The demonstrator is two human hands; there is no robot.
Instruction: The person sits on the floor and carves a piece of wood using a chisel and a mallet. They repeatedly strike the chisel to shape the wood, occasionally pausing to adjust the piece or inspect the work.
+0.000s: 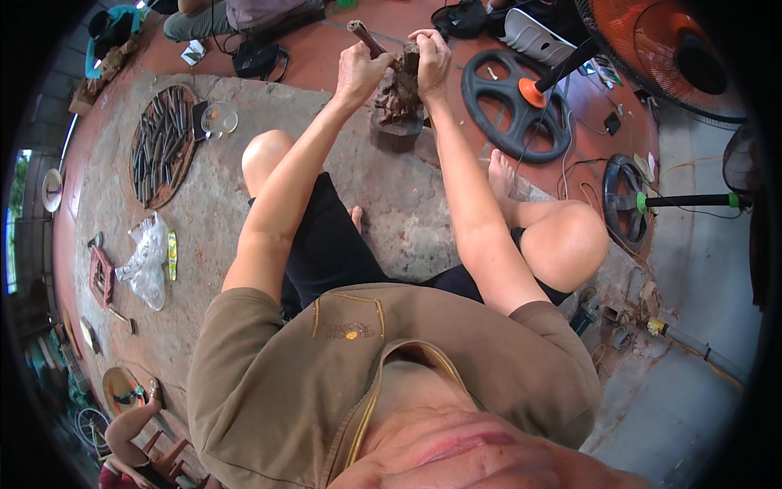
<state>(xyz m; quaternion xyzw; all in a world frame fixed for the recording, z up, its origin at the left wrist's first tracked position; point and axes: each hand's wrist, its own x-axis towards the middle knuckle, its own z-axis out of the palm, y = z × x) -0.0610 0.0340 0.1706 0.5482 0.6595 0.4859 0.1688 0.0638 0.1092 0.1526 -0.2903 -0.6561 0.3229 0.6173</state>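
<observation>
My left hand (360, 77) is closed around a brown rod (365, 37), its free end sticking out above my fist, up and to the left. My right hand (432, 65) is just beside it, fingers bent over the top of the dark brown carved piece (397, 96); I cannot tell whether they grip it or only steady it. The carving is between and slightly below my two hands, above a dark block (395, 137).

Well to the left of my left hand, a round tray (192, 155) of slim, dark tools (163, 134) lies on the grey slab (224, 175), a clear dish (220, 119) beside it on the side nearer my hand. Farther down and left is a clear plastic bag (148, 261). To the right of my right hand is a round black fan base (489, 122), with the orange fan (643, 49) farther right.
</observation>
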